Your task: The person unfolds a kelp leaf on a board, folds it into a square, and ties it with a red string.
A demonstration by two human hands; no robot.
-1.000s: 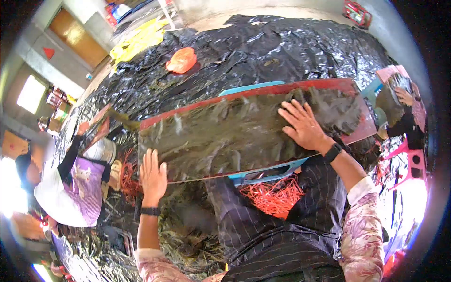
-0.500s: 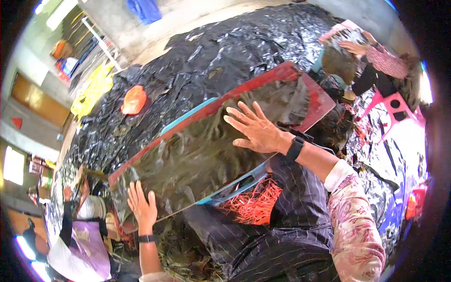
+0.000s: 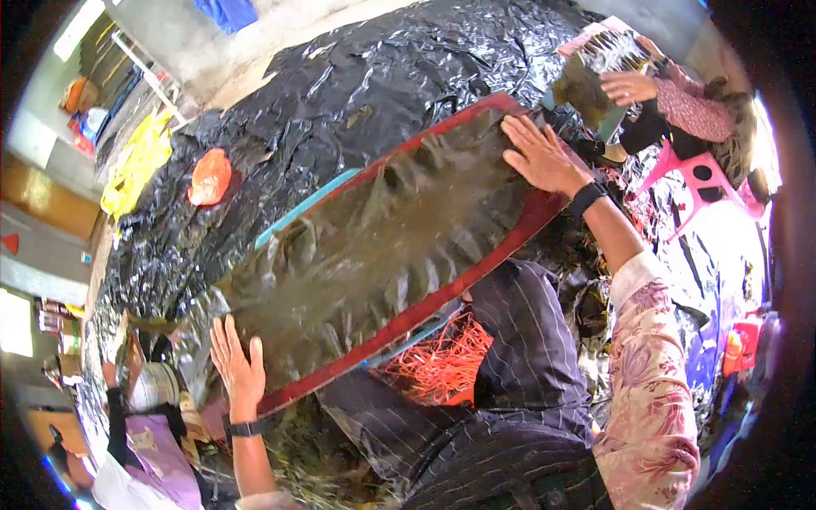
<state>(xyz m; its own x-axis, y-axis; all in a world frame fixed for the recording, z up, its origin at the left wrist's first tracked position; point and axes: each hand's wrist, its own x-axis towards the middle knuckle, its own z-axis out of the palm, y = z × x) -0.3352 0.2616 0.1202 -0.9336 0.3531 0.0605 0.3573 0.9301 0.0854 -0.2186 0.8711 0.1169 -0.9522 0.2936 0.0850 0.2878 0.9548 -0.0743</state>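
Note:
A broad, dark brown-green sheet [image 3: 365, 246], glossy and rippled like kelp, lies lengthwise over a long red board [image 3: 416, 314] slanting across my lap. My left hand [image 3: 238, 365] is flat with fingers out at the sheet's near left end, touching its edge. At the far right end, my right hand [image 3: 544, 157] rests palm down with fingers stretched, on or just by the sheet's edge. Neither hand grips anything. Part of a blue frame [image 3: 306, 208] shows beneath the board's far side.
Orange strands [image 3: 438, 361] lie below the board between my legs. Black plastic sheeting [image 3: 357, 93] covers the floor, with an orange bag [image 3: 210, 177] and yellow plastic [image 3: 138, 166] on it. Another person's hand [image 3: 629, 87] works upper right, near a pink stool [image 3: 705, 183]; someone else sits lower left.
My right hand has moved up and right, from the sheet's middle to its far end. The sheet has shifted toward the far side, baring the board's near red edge. My left hand stays near the left end.

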